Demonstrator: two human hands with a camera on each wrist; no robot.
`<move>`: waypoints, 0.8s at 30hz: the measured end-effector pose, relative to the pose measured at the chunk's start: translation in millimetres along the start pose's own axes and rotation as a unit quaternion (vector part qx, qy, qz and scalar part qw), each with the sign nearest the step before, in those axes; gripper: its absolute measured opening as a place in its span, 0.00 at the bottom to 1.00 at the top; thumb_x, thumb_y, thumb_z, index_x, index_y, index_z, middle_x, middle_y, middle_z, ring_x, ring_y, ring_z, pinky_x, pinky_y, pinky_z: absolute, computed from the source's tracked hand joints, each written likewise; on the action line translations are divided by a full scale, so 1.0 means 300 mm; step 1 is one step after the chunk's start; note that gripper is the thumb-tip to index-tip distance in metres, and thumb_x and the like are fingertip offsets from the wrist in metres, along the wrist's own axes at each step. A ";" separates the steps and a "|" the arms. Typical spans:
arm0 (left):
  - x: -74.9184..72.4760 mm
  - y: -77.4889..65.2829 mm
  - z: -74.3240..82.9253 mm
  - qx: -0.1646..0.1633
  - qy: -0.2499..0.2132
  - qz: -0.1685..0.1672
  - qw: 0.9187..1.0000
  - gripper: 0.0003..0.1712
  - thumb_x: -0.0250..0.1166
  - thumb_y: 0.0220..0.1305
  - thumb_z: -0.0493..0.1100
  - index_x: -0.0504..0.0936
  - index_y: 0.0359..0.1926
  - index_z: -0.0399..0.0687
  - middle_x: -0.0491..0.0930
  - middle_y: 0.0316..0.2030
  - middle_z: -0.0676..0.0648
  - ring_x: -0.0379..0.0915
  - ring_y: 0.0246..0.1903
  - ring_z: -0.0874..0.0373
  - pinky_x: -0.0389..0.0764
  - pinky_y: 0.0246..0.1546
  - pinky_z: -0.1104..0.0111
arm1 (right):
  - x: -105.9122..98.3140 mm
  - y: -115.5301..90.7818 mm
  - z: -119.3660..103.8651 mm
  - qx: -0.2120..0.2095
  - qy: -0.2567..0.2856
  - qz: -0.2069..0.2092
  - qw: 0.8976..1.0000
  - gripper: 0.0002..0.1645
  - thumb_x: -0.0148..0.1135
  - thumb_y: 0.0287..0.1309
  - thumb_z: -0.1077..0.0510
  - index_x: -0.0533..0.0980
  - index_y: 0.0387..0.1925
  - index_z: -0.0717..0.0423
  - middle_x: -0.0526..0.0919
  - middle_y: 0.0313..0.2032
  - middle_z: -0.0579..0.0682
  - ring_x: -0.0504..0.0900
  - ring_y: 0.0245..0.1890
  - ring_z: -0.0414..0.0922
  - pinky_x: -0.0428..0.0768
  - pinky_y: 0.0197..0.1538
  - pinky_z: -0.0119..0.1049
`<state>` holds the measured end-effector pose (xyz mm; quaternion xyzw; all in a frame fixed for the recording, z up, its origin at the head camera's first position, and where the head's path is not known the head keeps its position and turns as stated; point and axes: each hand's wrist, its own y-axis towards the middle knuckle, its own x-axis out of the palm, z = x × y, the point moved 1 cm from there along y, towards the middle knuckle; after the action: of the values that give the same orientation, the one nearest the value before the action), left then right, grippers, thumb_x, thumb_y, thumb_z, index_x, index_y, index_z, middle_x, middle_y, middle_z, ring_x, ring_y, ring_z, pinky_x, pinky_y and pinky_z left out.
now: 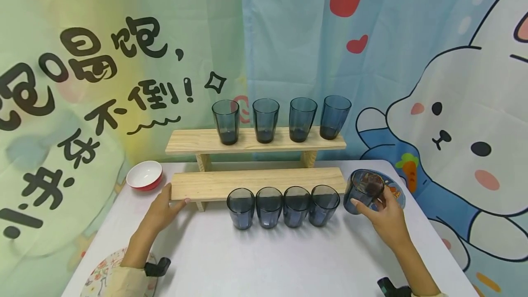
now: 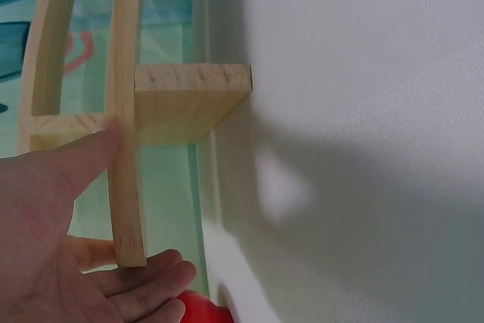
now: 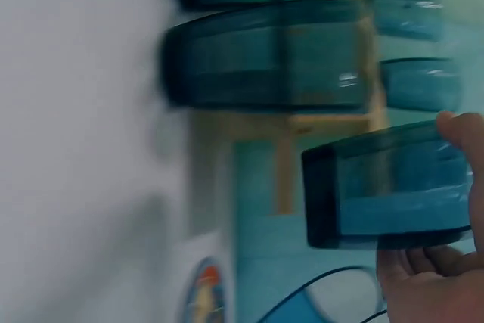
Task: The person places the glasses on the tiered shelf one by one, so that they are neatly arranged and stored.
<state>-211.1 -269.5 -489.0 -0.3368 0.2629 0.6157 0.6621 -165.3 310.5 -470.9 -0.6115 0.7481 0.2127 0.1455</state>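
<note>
In the head view, my right hand [image 1: 389, 221] grips a blue glass [image 1: 358, 195] off the right end of the lower shelf. The right wrist view shows this glass [image 3: 393, 187] raised off the table, thumb on one side and fingers on the other. My left hand [image 1: 160, 211] holds the left end of the two-tier wooden rack [image 1: 206, 187]; in the left wrist view the thumb presses the board [image 2: 125, 187] and the fingers bend round its end. Several matching glasses [image 1: 269, 207] stand in a row before the lower shelf. More glasses [image 1: 266, 120] stand upright along the upper shelf.
A red bowl with a white inside [image 1: 144, 175] sits left of the rack. A blue patterned plate [image 1: 398, 191] lies behind my right hand. Under my left forearm is a floral plate [image 1: 99, 278]. A printed curtain [image 1: 284, 26] hangs behind the white table [image 1: 264, 265].
</note>
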 end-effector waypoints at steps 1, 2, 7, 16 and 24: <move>0.000 -0.001 0.000 0.000 0.000 0.000 1.000 0.56 0.62 0.78 0.57 0.41 0.79 0.20 0.49 0.76 0.16 0.46 0.77 0.22 0.55 0.76 0.34 | -0.007 0.003 -0.021 -0.006 -0.005 0.004 1.000 0.55 0.74 0.66 0.48 0.54 0.80 0.65 0.62 0.75 0.70 0.63 0.77 0.68 0.65 0.71 0.37; 0.000 -0.002 0.001 0.000 -0.001 0.001 1.000 0.56 0.62 0.78 0.57 0.41 0.79 0.20 0.49 0.76 0.16 0.46 0.77 0.22 0.55 0.76 0.35 | -0.012 0.005 -0.042 -0.010 -0.008 0.005 1.000 0.54 0.74 0.66 0.48 0.54 0.80 0.65 0.62 0.75 0.71 0.63 0.76 0.69 0.65 0.71 0.39; -0.002 -0.002 0.001 0.004 0.001 0.005 1.000 0.56 0.63 0.78 0.56 0.42 0.78 0.19 0.49 0.76 0.16 0.47 0.76 0.21 0.56 0.75 0.34 | -0.024 0.022 -0.145 -0.035 -0.014 0.014 0.999 0.49 0.74 0.67 0.47 0.59 0.76 0.67 0.67 0.72 0.70 0.67 0.74 0.69 0.67 0.70 0.36; 0.002 0.000 -0.001 0.004 -0.002 0.001 1.000 0.56 0.62 0.78 0.57 0.41 0.78 0.19 0.48 0.76 0.16 0.45 0.77 0.22 0.54 0.76 0.35 | 0.039 0.065 -0.291 -0.081 0.032 -0.001 0.996 0.39 0.74 0.66 0.53 0.66 0.69 0.66 0.74 0.64 0.60 0.75 0.66 0.50 0.70 0.61 0.12; 0.000 -0.004 -0.001 0.006 0.000 0.007 1.000 0.55 0.63 0.78 0.56 0.42 0.78 0.19 0.49 0.76 0.16 0.46 0.77 0.22 0.55 0.76 0.35 | 0.177 0.101 -0.409 -0.095 0.094 -0.072 0.988 0.41 0.76 0.64 0.56 0.66 0.71 0.65 0.73 0.68 0.60 0.71 0.73 0.55 0.64 0.79 0.42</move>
<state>-209.9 -269.8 -489.2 -0.3307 0.2692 0.6186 0.6599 -200.8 209.3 -385.7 -0.6923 0.6887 0.2132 0.0308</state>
